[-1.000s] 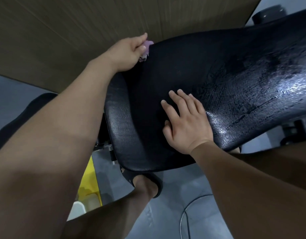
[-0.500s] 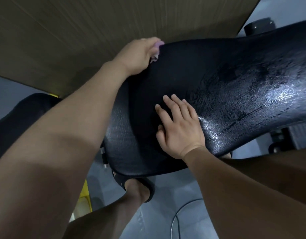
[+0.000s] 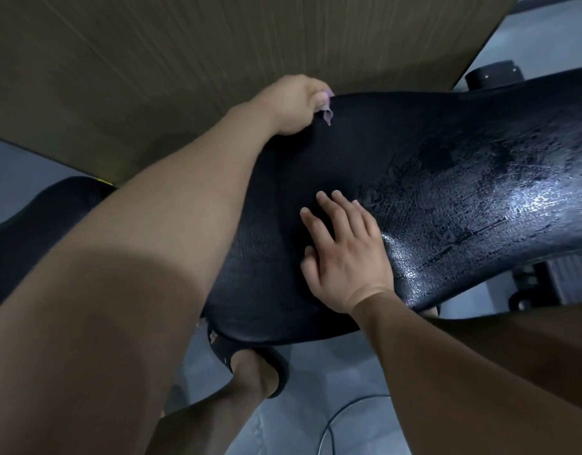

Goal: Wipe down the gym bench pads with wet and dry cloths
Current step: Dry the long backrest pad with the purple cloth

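A black padded bench pad (image 3: 430, 178) fills the middle and right of the view; its right part shines wet. My left hand (image 3: 291, 105) is at the pad's far upper edge and grips a small purple cloth (image 3: 329, 111), most of which is hidden under the fingers. My right hand (image 3: 345, 254) lies flat on the pad near its front edge, fingers straight and spread.
A brown wood-grain wall panel (image 3: 184, 60) stands right behind the pad. A second black pad (image 3: 36, 218) sits at the left. My foot in a black sandal (image 3: 253, 366) stands on the grey floor below, with a dark cable (image 3: 342, 418) beside it.
My left hand with the purple cloth has slid right along the pad's far edge. My right hand keeps the same flat hold on the pad.
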`<action>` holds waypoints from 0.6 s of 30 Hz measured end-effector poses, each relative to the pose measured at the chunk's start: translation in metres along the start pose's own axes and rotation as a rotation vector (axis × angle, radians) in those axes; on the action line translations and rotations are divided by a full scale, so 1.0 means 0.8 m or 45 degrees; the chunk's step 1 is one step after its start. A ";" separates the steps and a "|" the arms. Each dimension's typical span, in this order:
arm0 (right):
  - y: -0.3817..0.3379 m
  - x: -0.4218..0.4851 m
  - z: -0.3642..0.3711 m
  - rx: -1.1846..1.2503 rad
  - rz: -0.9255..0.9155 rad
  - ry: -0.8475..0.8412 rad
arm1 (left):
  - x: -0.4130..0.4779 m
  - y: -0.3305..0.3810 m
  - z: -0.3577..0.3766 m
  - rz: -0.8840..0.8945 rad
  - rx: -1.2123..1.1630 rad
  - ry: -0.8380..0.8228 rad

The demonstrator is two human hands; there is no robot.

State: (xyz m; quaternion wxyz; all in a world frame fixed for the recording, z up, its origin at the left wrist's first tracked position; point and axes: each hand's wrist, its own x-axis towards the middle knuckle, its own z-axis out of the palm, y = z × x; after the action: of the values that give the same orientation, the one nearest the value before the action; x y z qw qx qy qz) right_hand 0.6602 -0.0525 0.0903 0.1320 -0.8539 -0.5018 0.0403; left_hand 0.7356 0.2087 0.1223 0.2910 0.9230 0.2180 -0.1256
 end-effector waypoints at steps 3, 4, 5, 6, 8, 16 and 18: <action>-0.001 0.000 0.000 0.003 -0.009 0.004 | -0.015 -0.032 -0.016 -0.133 0.003 0.011; -0.001 -0.001 0.000 0.004 -0.013 0.009 | -0.024 -0.041 -0.021 -0.166 -0.012 0.018; -0.001 -0.001 0.001 0.005 -0.019 0.013 | -0.033 -0.052 -0.026 -0.198 -0.025 0.021; -0.001 -0.001 0.001 0.006 -0.023 0.017 | -0.043 -0.061 -0.031 -0.230 -0.036 0.021; 0.000 -0.002 0.002 0.019 -0.023 0.028 | -0.063 -0.076 -0.040 -0.312 -0.057 0.031; -0.002 -0.005 0.004 0.063 -0.027 0.088 | -0.150 -0.147 -0.029 -0.486 -0.456 0.240; -0.001 -0.005 0.005 0.077 -0.037 0.112 | -0.177 -0.165 -0.008 -0.515 -0.662 0.333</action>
State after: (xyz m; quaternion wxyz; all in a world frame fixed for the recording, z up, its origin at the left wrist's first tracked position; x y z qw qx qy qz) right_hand 0.6564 -0.0550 0.0866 0.1803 -0.8430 -0.5066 0.0159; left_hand 0.5501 0.2627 0.1146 0.4549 0.7646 0.4565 -0.0017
